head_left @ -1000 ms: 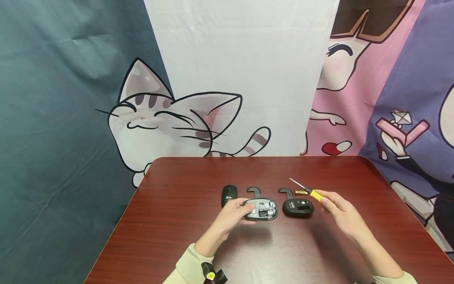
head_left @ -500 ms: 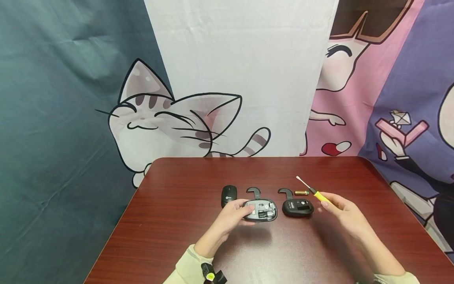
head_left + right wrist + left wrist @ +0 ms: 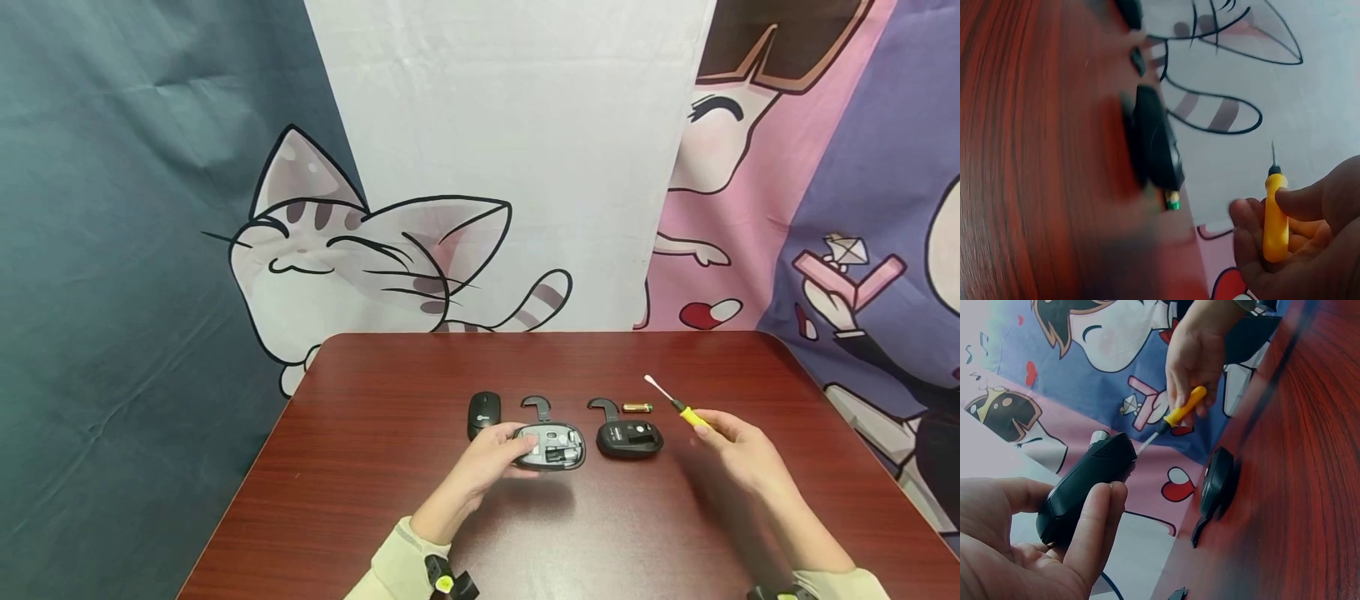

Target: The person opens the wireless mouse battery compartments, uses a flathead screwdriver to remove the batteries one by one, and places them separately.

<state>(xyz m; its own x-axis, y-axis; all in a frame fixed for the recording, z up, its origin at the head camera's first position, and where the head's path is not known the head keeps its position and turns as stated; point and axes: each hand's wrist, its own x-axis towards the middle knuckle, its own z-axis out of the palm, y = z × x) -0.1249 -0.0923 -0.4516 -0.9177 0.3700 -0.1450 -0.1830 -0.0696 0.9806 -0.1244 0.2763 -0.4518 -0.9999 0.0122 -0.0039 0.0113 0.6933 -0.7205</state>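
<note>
Opened mouse juts from the pinching left hand, right hand pinching a screwdriver

1. Your left hand grips the opened mouse at one end, thumb over its grey inside. It is oval and black-rimmed, held raised with the exposed interior turned up towards you; the wrist view shows its smooth black casing.
2. A pale cylindrical piece sticks up past the mouse's edge.
3. Your right hand pinches the screwdriver: yellow handle, black collar, thin metal shaft. Its tip slants up and away from you, apart from the mouse.
</note>
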